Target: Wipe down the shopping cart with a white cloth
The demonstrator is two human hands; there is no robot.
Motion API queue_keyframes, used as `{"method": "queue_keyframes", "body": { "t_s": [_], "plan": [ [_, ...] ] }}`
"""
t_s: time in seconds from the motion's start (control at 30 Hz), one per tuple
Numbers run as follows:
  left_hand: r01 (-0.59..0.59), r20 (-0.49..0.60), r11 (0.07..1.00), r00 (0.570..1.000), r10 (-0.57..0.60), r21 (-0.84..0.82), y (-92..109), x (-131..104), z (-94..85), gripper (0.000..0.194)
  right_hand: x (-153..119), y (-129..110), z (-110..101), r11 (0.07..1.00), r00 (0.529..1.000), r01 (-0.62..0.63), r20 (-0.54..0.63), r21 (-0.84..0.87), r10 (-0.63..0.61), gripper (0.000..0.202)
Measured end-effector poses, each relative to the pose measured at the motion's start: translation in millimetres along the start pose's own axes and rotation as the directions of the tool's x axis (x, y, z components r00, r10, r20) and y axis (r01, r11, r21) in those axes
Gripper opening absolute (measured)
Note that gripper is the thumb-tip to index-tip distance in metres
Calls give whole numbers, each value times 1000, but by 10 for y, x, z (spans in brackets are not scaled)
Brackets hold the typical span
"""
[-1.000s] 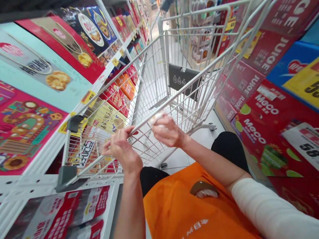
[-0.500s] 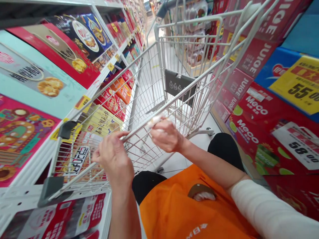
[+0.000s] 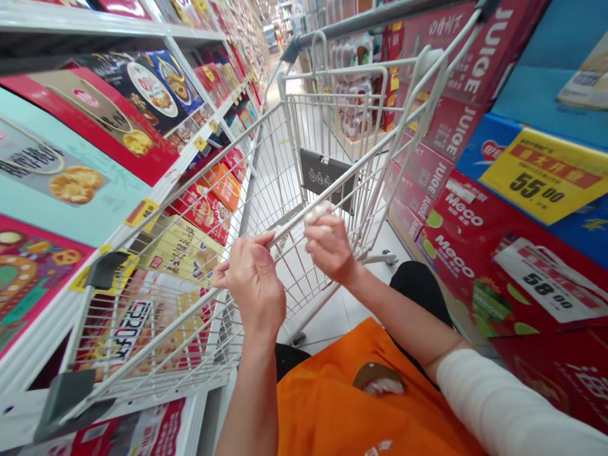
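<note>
While I watched through the head view, the left hand [image 3: 256,272] was curled around the near rail [image 3: 351,171] of the cart [image 3: 327,180]. The right hand [image 3: 330,247] was clenched on a white wad [image 3: 320,211], farther along that rail; whether the two touched, I couldn't tell. As I judged it, both holds were made and the wad was in position, but nothing showed me how much was finished or left. Boxes [image 3: 460,234] stood stacked to the right.
</note>
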State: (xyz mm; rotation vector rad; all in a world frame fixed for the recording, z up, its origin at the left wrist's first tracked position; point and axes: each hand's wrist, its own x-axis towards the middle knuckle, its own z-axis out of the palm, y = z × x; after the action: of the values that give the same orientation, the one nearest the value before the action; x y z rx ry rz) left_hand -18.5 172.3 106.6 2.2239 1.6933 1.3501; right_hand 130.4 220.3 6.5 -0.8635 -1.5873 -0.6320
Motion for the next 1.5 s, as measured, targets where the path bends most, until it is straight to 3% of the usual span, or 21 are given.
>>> {"method": "queue_keyframes", "body": {
  "t_s": [0.07, 0.17, 0.23, 0.3, 0.37, 0.4, 0.5, 0.57, 0.6, 0.7, 0.8, 0.87, 0.93, 1.0, 1.1, 1.2, 1.33, 1.4, 1.5],
  "plan": [
    [-11, 2, 1000, 1000, 11, 7, -5, -4, -13, 72, -13, -84, 30, 989, 983, 146, 109, 21, -148, 18],
    [-42, 6, 999, 999, 42, -13, -54, -12, -60, 72, -8, 193, -66, 980, 977, 198, 85, 2, -197, 18],
    [-47, 1, 998, 999, 48, -30, -84, -20, -107, 70, 11, 487, -182, 997, 997, 71, 9, -6, -71, 20],
    [-26, -1, 999, 1000, 26, -43, -76, -29, -146, 64, 42, 670, -278, 994, 989, -112, -95, -20, 110, 23],
    [-13, 5, 999, 1000, 13, -32, -10, -31, -142, 56, 81, 647, -321, 972, 955, -225, -211, -65, 207, 26],
    [-26, 14, 999, 1000, 26, -23, 44, -28, -115, 53, 101, 567, -322, 972, 952, -217, -240, -85, 192, 28],
    [-152, 74, 988, 986, 152, -5, 247, 5, 58, 54, 135, 280, -284, 998, 988, 17, -151, -60, -26, 27],
    [-210, 124, 978, 970, 208, -3, 359, 40, 198, 62, 125, 254, -276, 990, 990, 139, -31, -33, -140, 26],
    [-211, 137, 977, 968, 210, -9, 395, 57, 256, 66, 112, 320, -290, 989, 990, 141, 23, -46, -140, 26],
    [-188, 124, 981, 973, 193, -46, 428, 95, 351, 74, 87, 708, -391, 990, 997, -25, 69, -138, 35, 25],
    [-167, 68, 984, 983, 171, -55, 423, 93, 370, 72, 131, 948, -469, 943, 961, -261, -153, -208, 232, 30],
    [-151, 39, 988, 988, 152, -45, 426, 78, 376, 72, 180, 865, -456, 920, 918, -329, -300, -214, 259, 31],
    [-150, 30, 988, 988, 151, -28, 422, 65, 383, 72, 210, 664, -412, 948, 934, -254, -303, -189, 190, 31],
    [-165, 23, 986, 986, 165, -15, 399, 59, 384, 70, 204, 500, -385, 982, 980, -85, -194, -166, 53, 27],
    [-190, 32, 982, 981, 190, -7, 344, 59, 371, 67, 175, 531, -451, 972, 995, 28, -86, -233, -49, 23],
    [-193, 40, 981, 980, 193, -1, 325, 55, 359, 66, 213, 802, -614, 922, 989, -134, -104, -363, 102, 26],
    [-184, -2, 983, 983, 184, -9, 369, 34, 360, 66, 340, 1053, -751, 826, 898, -419, -307, -378, 315, 28],
    [-181, -15, 983, 983, 181, -15, 381, 25, 362, 66, 342, 1052, -746, 829, 874, -451, -353, -330, 335, 29],
    [-188, -6, 982, 982, 188, -17, 359, 29, 360, 65, 234, 979, -724, 860, 885, -424, -330, -284, 327, 33]
  ]
}}
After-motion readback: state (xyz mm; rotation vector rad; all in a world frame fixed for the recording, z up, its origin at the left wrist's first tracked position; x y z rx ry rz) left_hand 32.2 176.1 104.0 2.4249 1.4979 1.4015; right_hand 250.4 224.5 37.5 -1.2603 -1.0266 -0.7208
